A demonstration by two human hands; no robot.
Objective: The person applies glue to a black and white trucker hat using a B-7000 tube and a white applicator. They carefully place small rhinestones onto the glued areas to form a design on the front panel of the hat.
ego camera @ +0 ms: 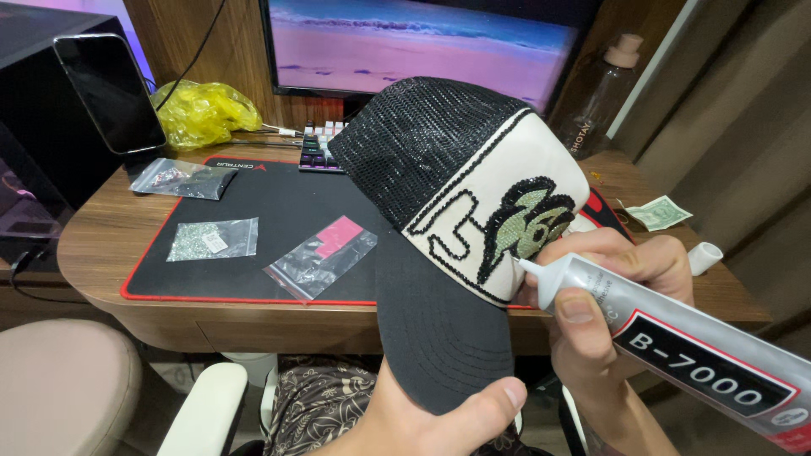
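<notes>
My left hand (439, 418) grips the black brim of a cap (460, 181) from below, thumb on the brim's edge. The cap has a black mesh back and a white front panel with black bead outlines and a green beaded figure. My right hand (617, 295) holds a clear glue tube (676, 338) with a black label, its white nozzle tip touching the white panel next to the green figure. A small white cap (705, 256) sticks out between the fingers of my right hand.
A black desk mat with a red edge (253, 228) covers the wooden desk. On it lie small clear bags of beads (213, 239), (182, 178) and one with a pink card (325, 253). A keyboard (317, 152), monitor (422, 42), phone (110, 93), yellow bag (203, 110), bottle (604, 97) and banknote (659, 213) surround it.
</notes>
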